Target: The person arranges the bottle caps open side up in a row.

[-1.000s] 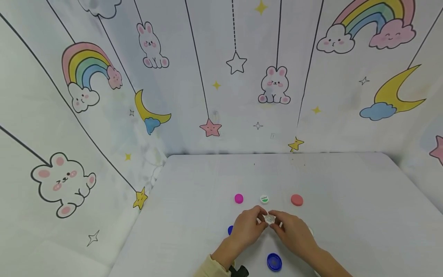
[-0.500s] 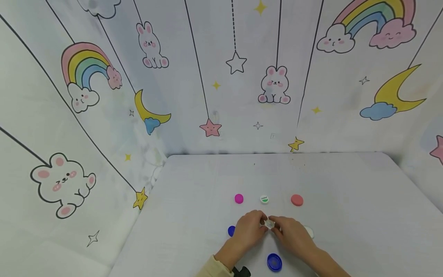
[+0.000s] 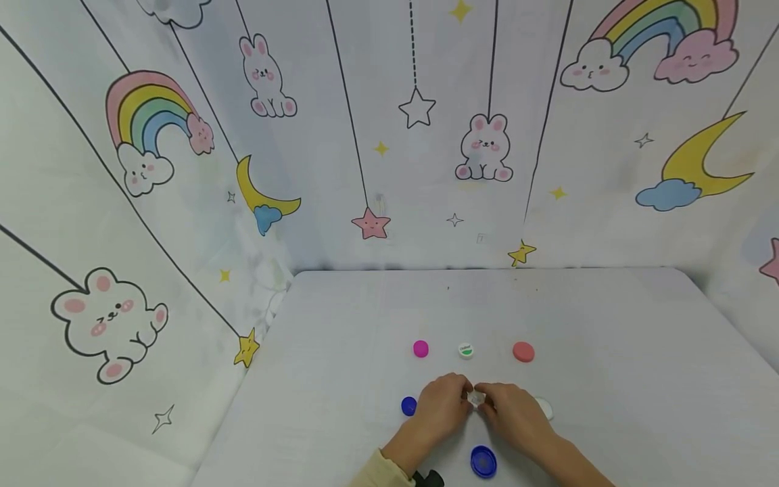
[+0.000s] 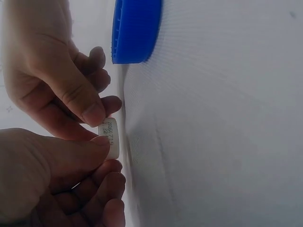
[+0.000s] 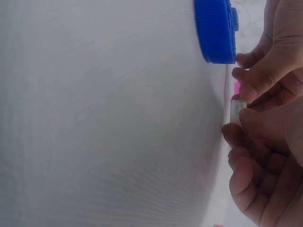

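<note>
At the far left lies a small blue cap (image 3: 408, 406), just beside the left hand (image 3: 441, 409); beyond it, a magenta cap (image 3: 420, 349); the left hand pinches one side of a small whitish cap (image 3: 476, 398) between thumb and fingertips, low over the white table (image 3: 328, 379); whether it touches the cloth I cannot tell; further off sits a green-and-white cap (image 3: 466, 350); nearer the person lies a large blue cap (image 3: 483, 462), its hollow side up; the right hand (image 3: 520, 414) pinches the other side of the whitish cap, its thumb close to the left one; past it come a coral-red cap (image 3: 523, 352) and a white cap (image 3: 544, 407), partly hidden by the hand.

To handle this well, I judge, both pinches should stay light and even, the cap level, and both thumbs should ease off together so that it does not tip; the loose fingers are best kept off the neighbouring caps.

As for writing, the whitish cap's side carries two rows of printed characters, a "22" seemingly among them, the rest blurred; the green-and-white cap bears green lettering, too small to read surely.
</note>
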A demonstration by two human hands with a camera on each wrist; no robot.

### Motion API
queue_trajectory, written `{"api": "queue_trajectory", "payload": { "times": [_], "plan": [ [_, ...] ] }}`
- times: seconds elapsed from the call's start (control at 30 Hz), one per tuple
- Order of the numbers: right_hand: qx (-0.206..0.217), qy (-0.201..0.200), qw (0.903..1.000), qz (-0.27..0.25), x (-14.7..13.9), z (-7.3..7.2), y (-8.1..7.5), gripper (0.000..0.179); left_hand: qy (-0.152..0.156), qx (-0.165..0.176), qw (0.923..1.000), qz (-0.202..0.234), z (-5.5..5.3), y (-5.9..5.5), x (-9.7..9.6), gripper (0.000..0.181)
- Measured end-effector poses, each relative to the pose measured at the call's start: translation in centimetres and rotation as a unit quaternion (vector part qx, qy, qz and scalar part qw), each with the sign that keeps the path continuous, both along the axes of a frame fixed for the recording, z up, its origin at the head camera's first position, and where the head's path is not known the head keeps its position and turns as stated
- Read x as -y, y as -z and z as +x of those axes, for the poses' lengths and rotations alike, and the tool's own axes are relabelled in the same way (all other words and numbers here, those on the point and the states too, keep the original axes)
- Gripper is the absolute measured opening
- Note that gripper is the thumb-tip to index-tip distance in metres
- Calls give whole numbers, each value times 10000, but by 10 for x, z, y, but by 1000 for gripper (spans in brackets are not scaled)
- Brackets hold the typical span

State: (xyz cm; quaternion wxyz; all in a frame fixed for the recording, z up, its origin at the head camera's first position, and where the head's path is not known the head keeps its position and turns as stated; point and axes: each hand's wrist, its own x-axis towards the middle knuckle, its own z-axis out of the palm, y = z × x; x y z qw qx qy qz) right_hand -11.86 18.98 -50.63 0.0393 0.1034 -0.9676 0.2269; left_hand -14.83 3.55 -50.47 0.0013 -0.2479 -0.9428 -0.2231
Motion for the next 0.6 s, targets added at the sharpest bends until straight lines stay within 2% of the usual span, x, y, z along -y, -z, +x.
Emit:
{"api": "queue_trajectory", "payload": {
  "times": [0.27, 0.6],
  "plan": [
    [87, 23, 10000, 42, 0, -1, 2, 26, 29, -43, 10000, -52, 0, 4, -2, 14],
    [-4, 1, 10000, 22, -3, 0, 2, 26, 25, -46, 10000, -58, 1, 3, -3, 16]
  ]
}}
